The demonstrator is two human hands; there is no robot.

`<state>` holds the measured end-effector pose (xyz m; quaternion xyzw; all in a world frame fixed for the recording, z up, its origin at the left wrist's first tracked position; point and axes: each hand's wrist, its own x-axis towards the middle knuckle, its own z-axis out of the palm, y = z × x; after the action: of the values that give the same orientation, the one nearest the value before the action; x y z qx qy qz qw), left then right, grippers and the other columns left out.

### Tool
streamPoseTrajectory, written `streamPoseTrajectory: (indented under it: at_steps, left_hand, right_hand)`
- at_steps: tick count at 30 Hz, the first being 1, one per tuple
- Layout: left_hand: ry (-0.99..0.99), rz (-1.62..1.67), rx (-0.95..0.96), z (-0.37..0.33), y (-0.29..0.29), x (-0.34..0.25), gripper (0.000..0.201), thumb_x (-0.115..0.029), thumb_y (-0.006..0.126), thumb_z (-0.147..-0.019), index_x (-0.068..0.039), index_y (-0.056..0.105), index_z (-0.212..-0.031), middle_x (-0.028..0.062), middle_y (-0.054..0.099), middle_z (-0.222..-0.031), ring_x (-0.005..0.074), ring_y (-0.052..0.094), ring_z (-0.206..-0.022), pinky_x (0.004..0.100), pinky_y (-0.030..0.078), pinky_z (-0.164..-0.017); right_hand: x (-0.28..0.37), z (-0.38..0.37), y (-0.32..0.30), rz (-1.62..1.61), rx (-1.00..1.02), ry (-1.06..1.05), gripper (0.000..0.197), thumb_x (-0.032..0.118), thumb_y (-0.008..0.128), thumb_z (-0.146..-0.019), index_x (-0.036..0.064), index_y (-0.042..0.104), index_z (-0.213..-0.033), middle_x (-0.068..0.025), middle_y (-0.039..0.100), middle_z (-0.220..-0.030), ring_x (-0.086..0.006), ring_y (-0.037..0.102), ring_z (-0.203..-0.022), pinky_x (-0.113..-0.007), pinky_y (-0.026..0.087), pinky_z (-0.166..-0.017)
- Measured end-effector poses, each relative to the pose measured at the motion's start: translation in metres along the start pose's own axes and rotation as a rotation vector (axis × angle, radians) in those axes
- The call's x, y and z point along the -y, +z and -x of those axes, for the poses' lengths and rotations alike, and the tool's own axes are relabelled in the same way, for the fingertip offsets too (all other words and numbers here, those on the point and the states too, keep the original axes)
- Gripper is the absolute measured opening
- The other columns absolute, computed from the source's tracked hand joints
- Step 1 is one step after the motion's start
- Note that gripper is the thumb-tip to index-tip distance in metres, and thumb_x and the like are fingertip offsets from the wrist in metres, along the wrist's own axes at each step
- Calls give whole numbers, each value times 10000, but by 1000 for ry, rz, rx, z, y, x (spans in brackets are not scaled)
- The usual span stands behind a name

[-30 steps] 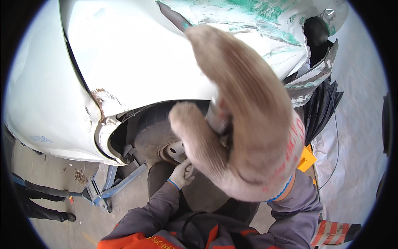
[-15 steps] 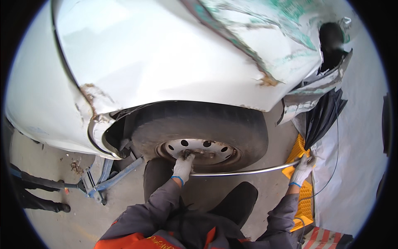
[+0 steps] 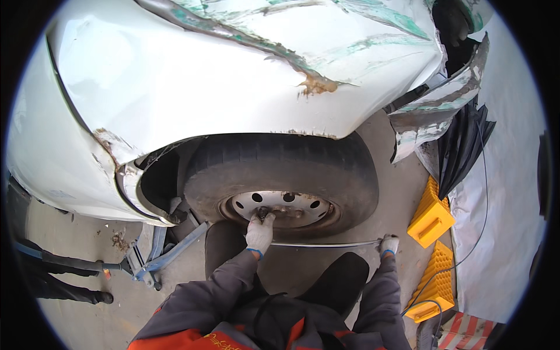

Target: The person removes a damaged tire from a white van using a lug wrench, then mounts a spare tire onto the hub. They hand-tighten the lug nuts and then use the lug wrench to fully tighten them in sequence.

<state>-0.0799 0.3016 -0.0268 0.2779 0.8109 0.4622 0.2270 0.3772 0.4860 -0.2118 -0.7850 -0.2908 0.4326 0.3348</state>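
Note:
In front of me is a car wheel, with a dark dusty tire (image 3: 280, 163) around a silver steel rim (image 3: 272, 200). A long metal-handled lug wrench (image 3: 326, 245) runs sideways below the rim. My left hand (image 3: 259, 233), in a white work glove, is closed round the wrench's head end by the lug nuts, left of the hub. The glove hides part of that end, so its seating on a nut is unclear. My right hand (image 3: 389, 243), gloved too, grips the handle's far right end.
A dented white car body (image 3: 192, 93) overhangs the wheel. A blue floor jack (image 3: 166, 256) stands at left, with another person's legs (image 3: 64, 280) beyond. At right are yellow wheel chocks (image 3: 431, 221), a cable (image 3: 483, 221) and a torn bumper piece (image 3: 434, 119).
My right hand has come left and slightly nearer with the wrench handle's end, away from the yellow chocks. My left hand stays at the hub. The whole view has shifted a little.

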Motion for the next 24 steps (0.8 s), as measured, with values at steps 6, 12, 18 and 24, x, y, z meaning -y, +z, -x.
streamPoseTrajectory:
  at_steps: [6,12,18,24]
  left_hand:
    - [-414,311,171,52,-1,1,388,-334,684,-915,21,611,-1053,102,638,-690,204,627,-563,362,510,-558]
    - [-429,351,182,39,21,32,295,-274,717,-911,-15,587,-964,37,581,-644,143,548,-517,330,449,-489]
    - [-510,535,337,9,8,34,192,-217,719,-912,-98,569,-928,-8,526,-639,105,462,-500,282,369,-466]
    - [-655,856,534,-2,25,43,170,-225,691,-938,-103,577,-968,-2,549,-735,92,446,-543,255,340,-471]
  right_hand:
    - [103,65,-74,-365,-300,-442,401,177,611,-969,59,484,-1330,-91,608,-789,-154,546,-520,-296,420,-438]
    - [252,301,-100,-711,2,-857,439,264,557,-1007,61,492,-1390,-3,548,-653,-80,471,-495,-214,371,-462]
    - [299,436,-59,-594,517,-1109,574,339,619,-972,-19,467,-1394,-162,701,-775,-139,619,-549,-229,453,-501]
    - [323,489,6,-312,742,-1532,368,116,628,-973,-10,551,-1310,-87,668,-1008,-154,661,-791,-293,545,-659]
